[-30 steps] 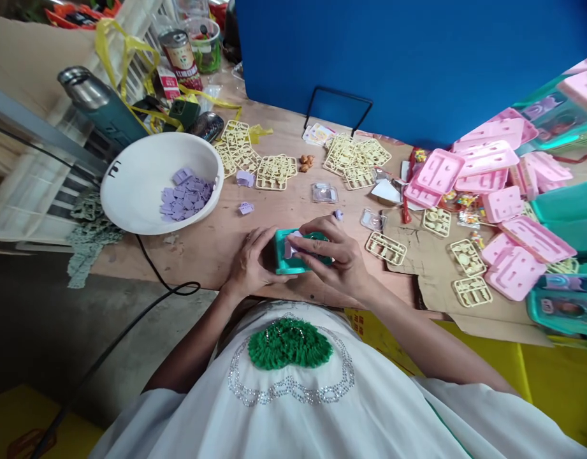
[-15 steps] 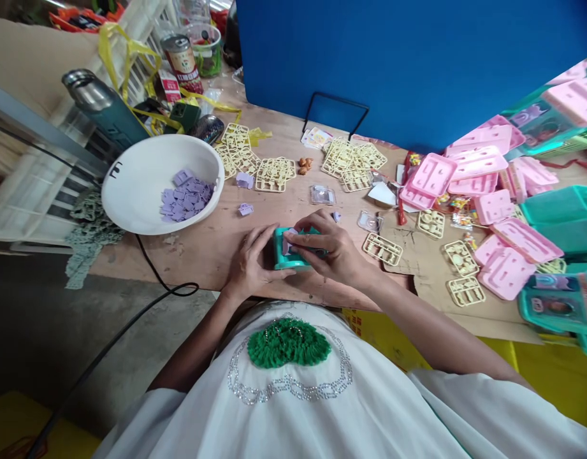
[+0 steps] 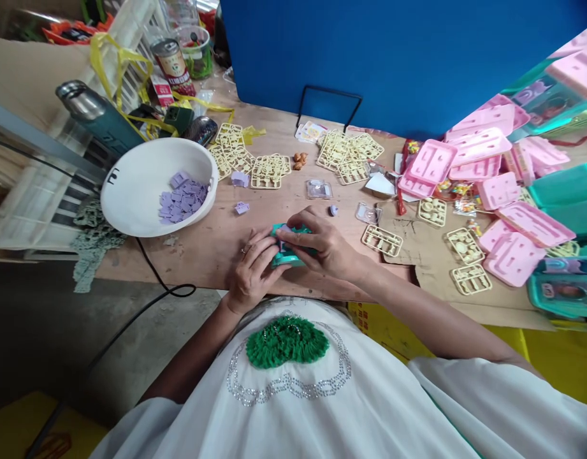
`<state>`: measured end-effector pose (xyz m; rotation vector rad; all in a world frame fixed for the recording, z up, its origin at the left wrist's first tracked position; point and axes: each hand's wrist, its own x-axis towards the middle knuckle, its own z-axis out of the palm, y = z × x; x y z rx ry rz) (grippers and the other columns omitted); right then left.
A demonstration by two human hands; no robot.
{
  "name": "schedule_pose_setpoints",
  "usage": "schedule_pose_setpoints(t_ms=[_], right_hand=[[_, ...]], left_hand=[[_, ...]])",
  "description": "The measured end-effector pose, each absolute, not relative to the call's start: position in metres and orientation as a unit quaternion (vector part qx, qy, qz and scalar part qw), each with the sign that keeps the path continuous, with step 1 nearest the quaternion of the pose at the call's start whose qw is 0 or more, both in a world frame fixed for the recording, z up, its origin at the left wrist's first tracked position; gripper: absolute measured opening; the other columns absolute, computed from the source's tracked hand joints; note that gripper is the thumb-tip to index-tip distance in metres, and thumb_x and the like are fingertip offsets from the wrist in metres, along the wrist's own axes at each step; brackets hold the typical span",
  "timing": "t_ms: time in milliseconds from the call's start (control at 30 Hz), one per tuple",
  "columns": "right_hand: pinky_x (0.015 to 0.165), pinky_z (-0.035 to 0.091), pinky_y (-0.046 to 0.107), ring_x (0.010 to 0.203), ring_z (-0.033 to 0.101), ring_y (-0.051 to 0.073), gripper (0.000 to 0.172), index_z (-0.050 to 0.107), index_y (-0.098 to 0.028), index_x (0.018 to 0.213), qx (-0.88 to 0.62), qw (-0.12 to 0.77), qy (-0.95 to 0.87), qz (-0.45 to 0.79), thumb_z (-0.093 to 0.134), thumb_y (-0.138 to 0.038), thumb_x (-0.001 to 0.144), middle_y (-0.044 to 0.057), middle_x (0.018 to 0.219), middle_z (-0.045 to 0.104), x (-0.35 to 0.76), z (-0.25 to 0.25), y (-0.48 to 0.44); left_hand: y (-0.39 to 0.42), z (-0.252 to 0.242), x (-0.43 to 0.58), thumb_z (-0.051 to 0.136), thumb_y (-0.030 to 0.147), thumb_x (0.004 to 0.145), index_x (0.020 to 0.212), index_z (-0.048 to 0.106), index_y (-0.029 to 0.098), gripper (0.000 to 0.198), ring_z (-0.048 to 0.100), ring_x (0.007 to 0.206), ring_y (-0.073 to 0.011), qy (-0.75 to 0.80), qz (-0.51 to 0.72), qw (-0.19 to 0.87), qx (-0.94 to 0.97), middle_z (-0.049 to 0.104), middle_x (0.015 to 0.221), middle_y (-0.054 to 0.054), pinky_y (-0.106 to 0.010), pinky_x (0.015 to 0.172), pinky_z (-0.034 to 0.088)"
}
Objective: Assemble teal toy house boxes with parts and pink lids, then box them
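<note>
My left hand (image 3: 250, 271) and my right hand (image 3: 322, 245) both grip a small teal plastic case (image 3: 287, 256) at the near edge of the wooden table (image 3: 211, 236). My right fingertips press a small lilac piece into the top left of the case. The left fingers curl round the case's left side. A white bowl (image 3: 135, 191) holding several lilac pieces (image 3: 183, 197) sits to the left. Two loose lilac pieces (image 3: 240, 207) lie between bowl and hands.
Cream plastic part frames (image 3: 269, 171) lie across the table's middle and right. Pink trays (image 3: 479, 172) and teal cases (image 3: 561, 287) pile up at the right. A blue board (image 3: 393, 57) stands behind. A flask (image 3: 99, 118), a can and a black cable (image 3: 150, 280) are at the left.
My left fingers have closed further over the case's left side, and my right fingertips have shifted left onto the lilac piece. The view has tilted slightly.
</note>
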<state>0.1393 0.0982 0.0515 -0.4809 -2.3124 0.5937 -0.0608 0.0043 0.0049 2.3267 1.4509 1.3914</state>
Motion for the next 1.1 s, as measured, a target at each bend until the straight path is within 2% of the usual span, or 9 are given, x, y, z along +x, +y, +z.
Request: schedule_pose_setpoints(t_ms=[200, 367, 500, 700, 867, 967, 1033, 1100], right_hand=[[0.087, 0.058, 0.04, 0.102, 0.065, 0.022, 0.034, 0.074, -0.021, 0.134, -0.184, 0.328, -0.881, 0.287, 0.055, -0.034, 0.108, 0.014, 0.113, 0.069, 0.144, 0.053, 0.101], [0.093, 0.06, 0.039, 0.11, 0.071, 0.024, 0.044, 0.068, -0.017, 0.142, -0.212, 0.364, -0.842, 0.337, 0.066, -0.039, 0.104, 0.016, 0.122, 0.074, 0.15, 0.048, 0.105], [0.089, 0.06, 0.038, 0.106, 0.072, 0.023, 0.035, 0.077, -0.018, 0.127, -0.221, 0.38, -0.83, 0.342, 0.065, -0.041, 0.104, 0.015, 0.116, 0.074, 0.149, 0.045, 0.104], [0.088, 0.059, 0.041, 0.1, 0.068, 0.023, 0.032, 0.081, -0.018, 0.116, -0.19, 0.374, -0.854, 0.308, 0.063, -0.042, 0.104, 0.015, 0.108, 0.073, 0.144, 0.047, 0.11], [0.089, 0.059, 0.041, 0.102, 0.07, 0.023, 0.04, 0.082, -0.018, 0.115, -0.198, 0.358, -0.834, 0.371, 0.064, -0.052, 0.102, 0.014, 0.11, 0.074, 0.144, 0.047, 0.113], [0.092, 0.059, 0.041, 0.105, 0.072, 0.025, 0.048, 0.079, -0.018, 0.124, -0.226, 0.368, -0.804, 0.409, 0.073, -0.056, 0.095, 0.015, 0.115, 0.076, 0.149, 0.046, 0.113], [0.093, 0.058, 0.043, 0.106, 0.071, 0.026, 0.054, 0.078, -0.018, 0.127, -0.258, 0.374, -0.798, 0.396, 0.077, -0.058, 0.09, 0.015, 0.117, 0.075, 0.152, 0.047, 0.113], [0.093, 0.056, 0.045, 0.104, 0.067, 0.027, 0.053, 0.081, -0.02, 0.121, -0.281, 0.37, -0.808, 0.361, 0.076, -0.062, 0.089, 0.014, 0.113, 0.074, 0.154, 0.047, 0.114]], left_hand=[[0.004, 0.004, -0.064, 0.071, 0.029, 0.099, 0.119, 0.066, 0.025, 0.021, 0.069, 0.13, -0.0262, 0.472, 0.419, 0.028, 0.775, 0.07, 0.131, -0.009, -0.053, 0.125, 0.048], [0.005, 0.009, -0.062, 0.076, 0.025, 0.095, 0.126, 0.06, 0.021, 0.035, 0.069, 0.13, -0.0272, 0.457, 0.462, 0.043, 0.759, 0.072, 0.131, -0.013, -0.054, 0.123, 0.05], [0.007, 0.012, -0.063, 0.077, 0.027, 0.095, 0.127, 0.06, 0.021, 0.037, 0.072, 0.126, -0.027, 0.463, 0.451, 0.039, 0.762, 0.074, 0.127, -0.013, -0.056, 0.12, 0.052], [0.008, 0.013, -0.066, 0.077, 0.024, 0.094, 0.127, 0.063, 0.022, 0.036, 0.072, 0.126, -0.0282, 0.444, 0.459, 0.039, 0.768, 0.075, 0.129, -0.011, -0.057, 0.118, 0.054], [0.009, 0.016, -0.067, 0.077, 0.027, 0.095, 0.128, 0.062, 0.022, 0.037, 0.073, 0.123, -0.027, 0.454, 0.444, 0.043, 0.771, 0.075, 0.126, -0.011, -0.054, 0.116, 0.056], [0.008, 0.02, -0.067, 0.076, 0.024, 0.095, 0.124, 0.062, 0.021, 0.033, 0.072, 0.122, -0.0264, 0.459, 0.44, 0.054, 0.77, 0.074, 0.126, -0.012, -0.055, 0.116, 0.055], [0.008, 0.023, -0.067, 0.076, 0.025, 0.095, 0.121, 0.063, 0.022, 0.03, 0.073, 0.12, -0.0258, 0.47, 0.443, 0.068, 0.761, 0.074, 0.125, -0.011, -0.056, 0.117, 0.054], [0.009, 0.024, -0.068, 0.077, 0.03, 0.094, 0.123, 0.062, 0.022, 0.033, 0.073, 0.118, -0.0255, 0.489, 0.448, 0.096, 0.742, 0.075, 0.122, -0.01, -0.056, 0.118, 0.053]])
